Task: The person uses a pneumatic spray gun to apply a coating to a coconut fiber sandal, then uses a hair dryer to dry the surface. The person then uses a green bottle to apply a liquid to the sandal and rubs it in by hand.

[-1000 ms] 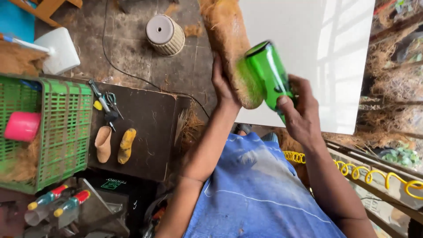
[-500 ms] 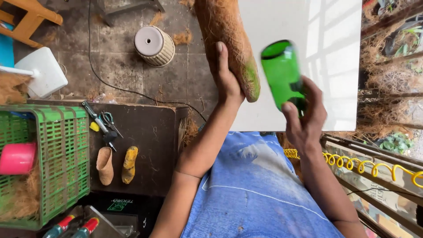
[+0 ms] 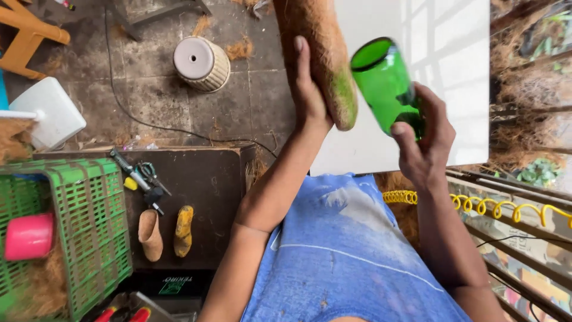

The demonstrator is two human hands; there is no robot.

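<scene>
fibre roll (image 3: 316, 53): brown, green-tipped, upper centre; left hand (image 3: 307, 98) lies flat along its left side, fingers not curled round it. green bottle (image 3: 387, 83): just right of the tip, right hand (image 3: 426, 146) wrapped round it. best practice, by judgement: steady the roll, keep the bottle firmly gripped.

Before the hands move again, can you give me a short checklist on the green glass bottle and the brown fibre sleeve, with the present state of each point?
1. Right hand grips the green glass bottle: ok, fingers wrap its lower part.
2. Left hand steadies the brown fibre sleeve: ok, palm flat against its side.
3. Bottle apart from the sleeve: ok, a small gap shows.
4. Bottle's open end visible: ok, it points up and left.
5. Bottle empty: cannot tell.
6. Sleeve's lower end open: cannot tell; only a green tint shows there.
</scene>
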